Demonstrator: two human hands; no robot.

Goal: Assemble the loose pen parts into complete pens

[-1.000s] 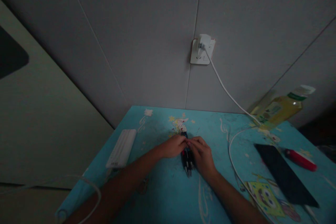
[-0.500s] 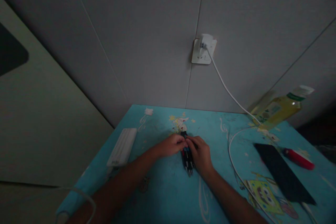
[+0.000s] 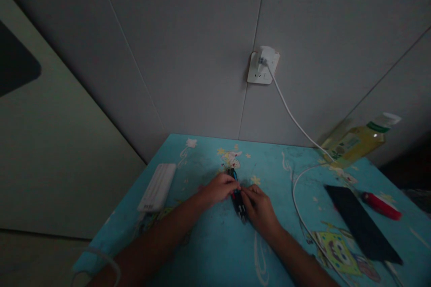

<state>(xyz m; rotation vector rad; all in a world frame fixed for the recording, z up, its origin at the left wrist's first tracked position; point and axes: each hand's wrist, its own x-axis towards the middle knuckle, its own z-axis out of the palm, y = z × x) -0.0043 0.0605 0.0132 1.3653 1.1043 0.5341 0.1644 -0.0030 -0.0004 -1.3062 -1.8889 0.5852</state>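
Observation:
A small bundle of dark pens (image 3: 239, 206) lies on the blue patterned table, with silvery tips toward me and red and blue bits along the barrels. My left hand (image 3: 222, 186) reaches over from the left, its fingers closed on the middle of the bundle. From the right, my right hand (image 3: 259, 204) is closed too, thumb and fingertips pinched against the pens' right side. The fingertips of both hands meet over the bundle, so that part of the pens is hidden.
Left of my arms lies a white power strip or box (image 3: 157, 187). On the right are a black flat pouch (image 3: 363, 224), a red-handled object (image 3: 382, 206) and a leaning bottle of yellow liquid (image 3: 358, 143). A white cable (image 3: 295, 184) runs from the wall socket (image 3: 262, 68) across the table.
My right hand has slid slightly down along the pens, toward me. The far ends of the bundle have shifted a little left and show more. My left hand stays at the pens.

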